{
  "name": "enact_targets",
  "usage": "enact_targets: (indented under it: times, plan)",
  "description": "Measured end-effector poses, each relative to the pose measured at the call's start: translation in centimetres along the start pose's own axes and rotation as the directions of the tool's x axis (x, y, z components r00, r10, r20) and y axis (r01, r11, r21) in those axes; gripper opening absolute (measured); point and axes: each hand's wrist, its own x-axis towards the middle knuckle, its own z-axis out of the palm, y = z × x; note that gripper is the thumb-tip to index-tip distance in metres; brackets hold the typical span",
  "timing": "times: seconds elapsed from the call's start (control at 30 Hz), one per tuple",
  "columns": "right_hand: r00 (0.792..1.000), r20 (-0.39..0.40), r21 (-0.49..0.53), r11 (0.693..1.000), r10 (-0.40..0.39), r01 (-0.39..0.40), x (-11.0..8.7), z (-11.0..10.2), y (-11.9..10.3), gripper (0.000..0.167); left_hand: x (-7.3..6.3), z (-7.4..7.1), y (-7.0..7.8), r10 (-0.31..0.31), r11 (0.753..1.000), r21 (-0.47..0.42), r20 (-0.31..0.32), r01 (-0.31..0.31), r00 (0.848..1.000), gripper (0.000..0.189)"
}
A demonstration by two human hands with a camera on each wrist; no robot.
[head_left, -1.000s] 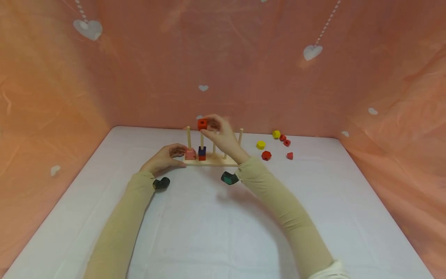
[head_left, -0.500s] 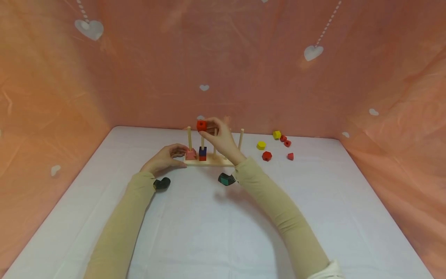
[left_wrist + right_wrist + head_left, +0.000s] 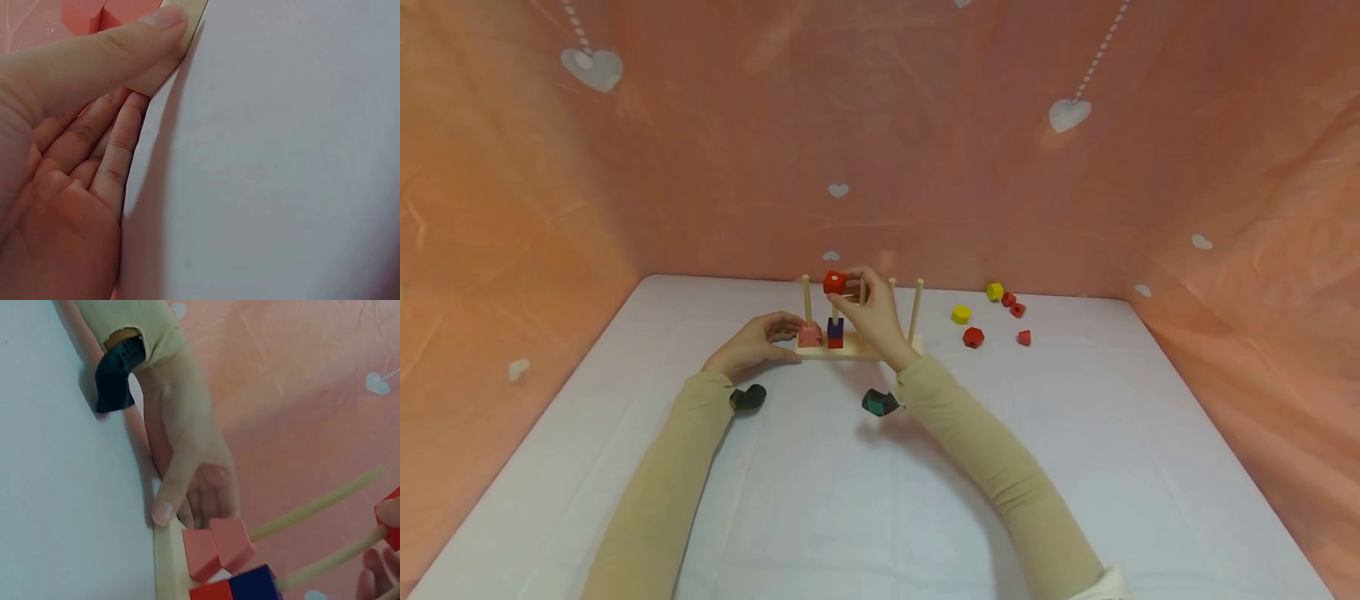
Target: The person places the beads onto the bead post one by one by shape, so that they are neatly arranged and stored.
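My right hand (image 3: 878, 321) pinches a red block (image 3: 832, 288) by its right side, at the top of the second peg from the left. A pale peg tip shows in the block's hole. Lower on that peg, a dark blue block (image 3: 836, 327) sits over a red one (image 3: 835, 342). Pink blocks (image 3: 215, 550) lie around the foot of the leftmost peg. My left hand (image 3: 751, 343) grips the left end of the wooden peg board (image 3: 853, 353); its thumb (image 3: 119, 50) presses the front edge, the other fingers behind.
Right of the board lie two yellow blocks (image 3: 961, 314), a larger red block (image 3: 973, 337) and several small red pieces (image 3: 1024, 337). More bare pegs (image 3: 916, 310) rise from the board's right part. Pink-orange cloth (image 3: 925, 167) hangs behind the white table (image 3: 820, 500).
My right hand has come down slightly with the red block, which now sits lower with the peg tip in its hole. The left hand stays at the board's end.
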Motion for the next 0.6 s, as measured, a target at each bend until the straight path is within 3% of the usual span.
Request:
enact_targets:
  times: [0.17, 0.6]
  plan:
    - [0.999, -0.050, 0.054, 0.999, 0.013, -0.010, 0.5, 0.6, 2.4, 0.031, 0.2, -0.1, -0.3, 0.004, 1.000, 0.003, 0.001, -0.004, 1.000, 0.062]
    - [0.984, 0.016, 0.050, 0.983, 0.177, -0.177, -1.2, 1.1, 6.4, 0.032, 0.3, -0.2, -0.3, 0.006, 1.000, 0.010, 0.004, -0.006, 1.000, 0.061]
